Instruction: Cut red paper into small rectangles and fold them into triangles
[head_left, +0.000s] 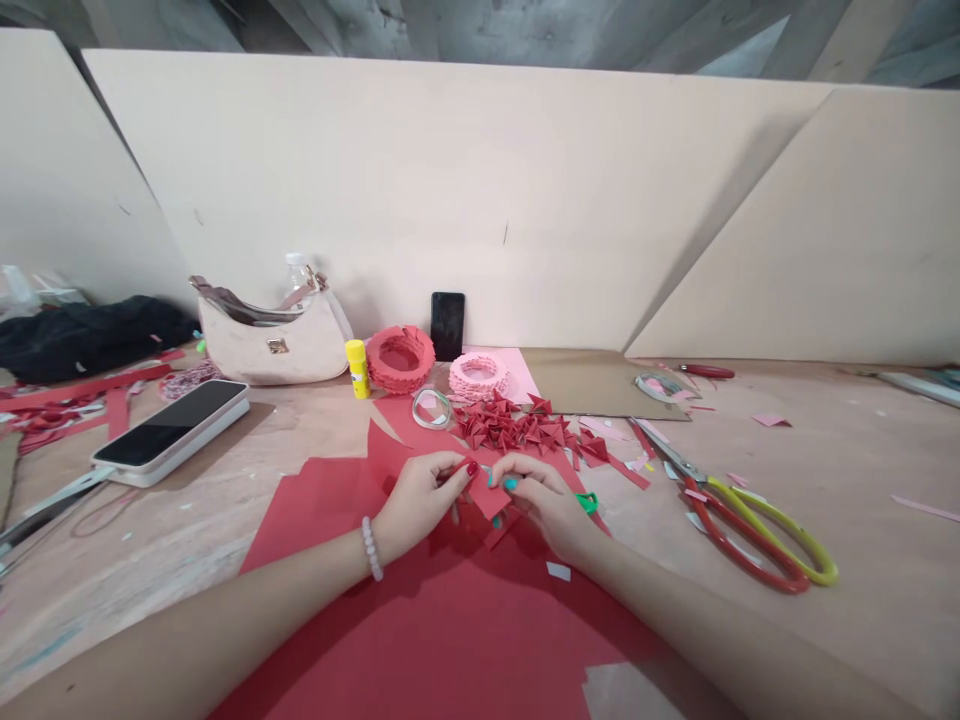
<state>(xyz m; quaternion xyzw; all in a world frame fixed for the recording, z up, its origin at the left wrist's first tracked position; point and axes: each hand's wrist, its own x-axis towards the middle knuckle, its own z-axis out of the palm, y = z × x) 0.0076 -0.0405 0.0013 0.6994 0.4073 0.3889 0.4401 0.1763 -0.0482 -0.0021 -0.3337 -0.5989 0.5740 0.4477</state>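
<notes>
Evidently, the left grip (418,492) and the right grip (551,503) are both pinched on the small red paper (489,497), which spans the gap between their fingertips. A crooked crease seems the likeliest fault, caused by the two pinches pulling unevenly; a hard tug could tear it. If it slipped, it would probably land on the red sheets (427,620) below the grip, hard to spot, red against red. Just beyond the grip lies the pile of folded red pieces (510,428), which a forward knock could scatter. Scissors (688,472) lie right of the right grip, where a swinging forearm might catch them.
</notes>
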